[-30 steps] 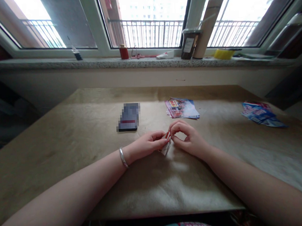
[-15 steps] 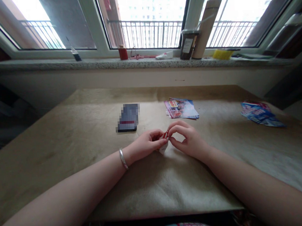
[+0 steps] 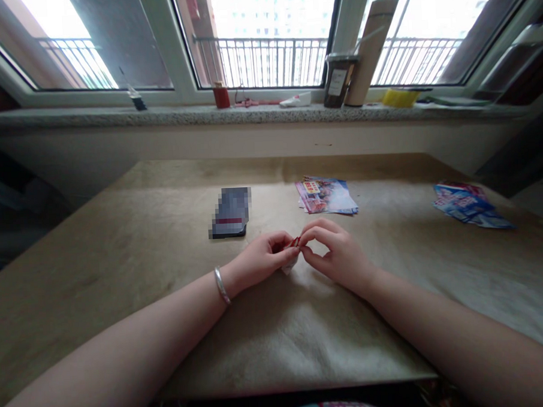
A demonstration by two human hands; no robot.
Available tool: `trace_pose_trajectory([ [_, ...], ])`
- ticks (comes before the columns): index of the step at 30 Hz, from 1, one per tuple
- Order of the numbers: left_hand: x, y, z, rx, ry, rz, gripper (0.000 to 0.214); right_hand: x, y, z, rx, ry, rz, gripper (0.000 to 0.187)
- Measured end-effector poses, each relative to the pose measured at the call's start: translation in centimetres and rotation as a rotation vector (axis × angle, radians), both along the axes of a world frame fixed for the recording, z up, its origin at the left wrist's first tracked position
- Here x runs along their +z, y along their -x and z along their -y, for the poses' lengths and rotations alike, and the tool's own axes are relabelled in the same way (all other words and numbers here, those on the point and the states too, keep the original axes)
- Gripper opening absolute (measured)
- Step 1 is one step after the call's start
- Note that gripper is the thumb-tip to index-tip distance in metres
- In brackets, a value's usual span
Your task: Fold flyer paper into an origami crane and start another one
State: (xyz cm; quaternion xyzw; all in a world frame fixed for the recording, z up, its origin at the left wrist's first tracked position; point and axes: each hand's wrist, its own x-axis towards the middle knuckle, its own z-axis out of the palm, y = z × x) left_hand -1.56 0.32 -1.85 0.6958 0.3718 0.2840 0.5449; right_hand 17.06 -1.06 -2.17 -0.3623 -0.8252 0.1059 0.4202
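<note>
Between my hands, over the middle of the table, is a small red-and-white piece of folded paper or wrapper (image 3: 290, 265); its exact kind is hard to make out. My left hand (image 3: 269, 253), with a silver bangle (image 3: 221, 285) at the wrist, is closed around it, thumb on the near side. At its right edge, my right hand (image 3: 334, 249) pinches with thumb and fingertips, which meet the left fingertips. Part of the wrapper is hidden behind the left fingers. Beyond the hands lies a stack of printed cards or packets (image 3: 329, 195).
A dark, blurred-out phone-like slab (image 3: 230, 212) lies left of the hands. Several blue and red packets (image 3: 472, 207) are fanned at the table's right. On the windowsill (image 3: 177, 116) stand a red jar (image 3: 221, 96), a dark container (image 3: 338, 80), a cardboard tube (image 3: 373, 52) and a yellow roll (image 3: 400, 97).
My right fingertips have shifted slightly left, closer against the left ones. The red-and-white piece has tilted flatter, with less of its white part showing.
</note>
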Motion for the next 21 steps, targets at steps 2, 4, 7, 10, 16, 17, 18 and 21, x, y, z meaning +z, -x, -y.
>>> trace_pose_trajectory([
  [2,-0.26,-0.03,-0.01,0.02,0.006,0.02,0.03,-0.05,0.0,-0.03,-0.015,-0.006,0.009,0.011],
  [4,-0.48,-0.03,-0.06,0.043,-0.007,0.027,0.029,-0.1,-0.03,-0.09,-0.023,-0.016,0.019,0.01],
  [7,-0.6,0.01,-0.15,0.068,-0.024,0.013,0.028,-0.17,-0.16,-0.17,-0.025,-0.033,0.036,0.01],
  [10,-0.48,0.05,-0.14,0.079,-0.013,0.02,0.029,-0.13,-0.28,-0.19,-0.019,-0.065,0.04,0.009],
  [16,-0.04,-0.04,0.05,0.083,0.033,0.019,0.033,0.15,-0.19,-0.19,-0.019,-0.103,0.053,0.007],
  [17,-0.01,-0.07,0.07,0.088,0.031,0.016,0.032,0.15,-0.17,-0.19,-0.018,-0.094,0.055,0.007],
  [18,0.0,-0.1,0.08,0.094,0.026,0.011,0.032,0.13,-0.15,-0.19,-0.014,-0.079,0.057,0.007],
  [21,-0.08,-0.17,0.09,0.107,0.012,-0.012,0.031,0.01,-0.19,-0.2,0.003,-0.026,0.063,0.008],
])
